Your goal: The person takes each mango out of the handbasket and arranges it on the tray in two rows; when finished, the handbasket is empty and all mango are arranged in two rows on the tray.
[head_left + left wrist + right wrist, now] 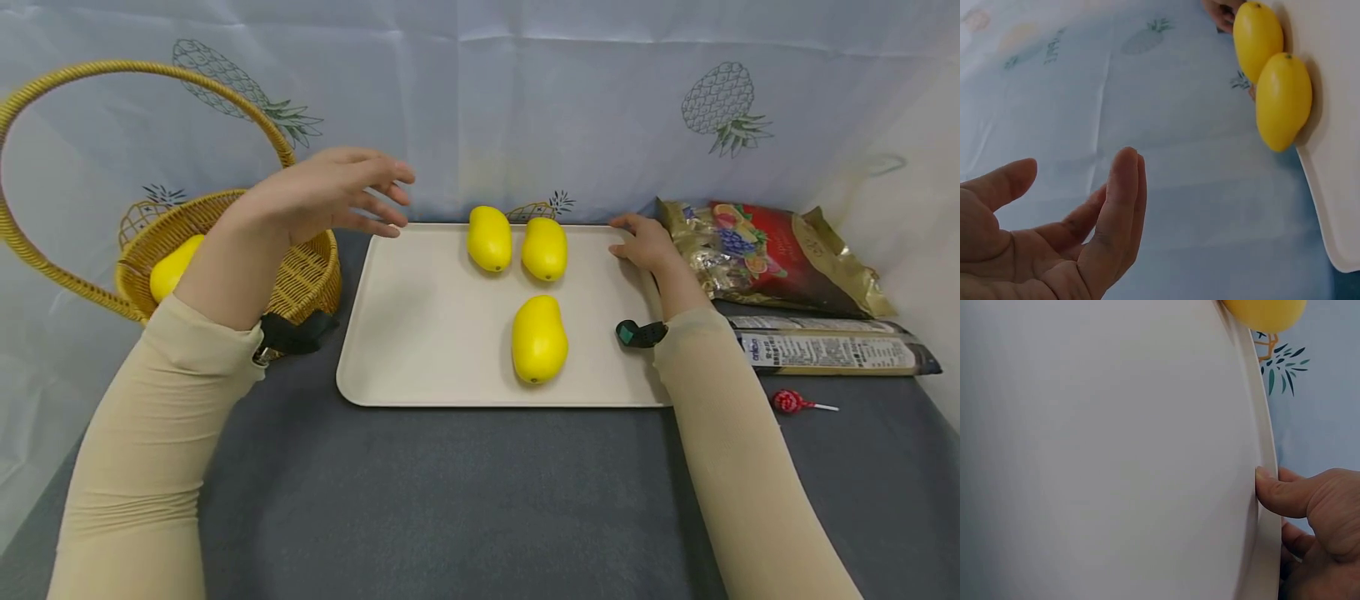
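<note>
A cream tray (pixel 420 350) lies on the dark cloth with three yellow mangoes on it: one mango (pixel 490 239) and a second mango (pixel 545 250) side by side near the far rim, a third mango (pixel 539 339) nearer the front. My right hand (pixel 647 243) pinches the tray's far rim near its right corner; in the right wrist view the thumb (pixel 1288 495) lies on the inner side, other fingers behind. Raised above the wicker basket (pixel 318 279), my left hand (pixel 322 196) holds nothing, its fingers (pixel 1116 212) extended and slightly bent.
Another mango (pixel 172 268) sits in the basket, whose tall handle (pixel 67 75) arches up at the left. Right of the tray lie a red and gold candy bag (pixel 787 258), a long flat package (pixel 840 352) and a red lollipop (pixel 789 402). A pineapple-print curtain (pixel 525 100) hangs behind.
</note>
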The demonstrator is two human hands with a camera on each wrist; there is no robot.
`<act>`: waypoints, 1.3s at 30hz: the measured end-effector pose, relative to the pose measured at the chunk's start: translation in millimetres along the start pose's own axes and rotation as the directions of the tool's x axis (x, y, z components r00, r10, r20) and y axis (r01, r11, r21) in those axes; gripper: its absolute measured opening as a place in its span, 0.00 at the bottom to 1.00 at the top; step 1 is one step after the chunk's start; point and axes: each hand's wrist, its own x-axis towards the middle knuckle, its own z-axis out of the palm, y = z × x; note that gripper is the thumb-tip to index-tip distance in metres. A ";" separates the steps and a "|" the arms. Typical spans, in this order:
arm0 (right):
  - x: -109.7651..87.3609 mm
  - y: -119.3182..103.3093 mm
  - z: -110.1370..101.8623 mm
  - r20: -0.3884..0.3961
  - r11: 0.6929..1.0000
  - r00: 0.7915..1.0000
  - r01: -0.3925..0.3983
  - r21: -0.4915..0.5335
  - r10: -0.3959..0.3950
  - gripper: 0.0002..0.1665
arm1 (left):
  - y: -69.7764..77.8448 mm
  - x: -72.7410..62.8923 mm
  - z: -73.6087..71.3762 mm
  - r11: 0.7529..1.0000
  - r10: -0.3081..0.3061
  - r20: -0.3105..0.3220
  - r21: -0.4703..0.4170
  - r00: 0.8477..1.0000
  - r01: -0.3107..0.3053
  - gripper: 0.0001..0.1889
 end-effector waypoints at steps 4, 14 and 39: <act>0.3 0.6 -0.2 0.002 1.000 1.000 0.002 -0.002 -0.002 0.34 | -11.4 1.7 -21.0 1.000 -0.001 -0.055 0.003 0.998 0.001 0.33; 0.0 0.1 -0.4 -0.002 1.000 1.000 0.012 -0.013 -0.012 0.33 | -45.9 4.6 -66.7 0.984 -0.115 -0.120 -0.151 0.986 0.096 0.28; -3.5 -2.0 -1.5 0.016 1.000 1.000 0.004 0.004 -0.004 0.34 | -113.9 -13.2 -121.1 0.877 -0.346 -0.459 -0.469 0.818 0.107 0.35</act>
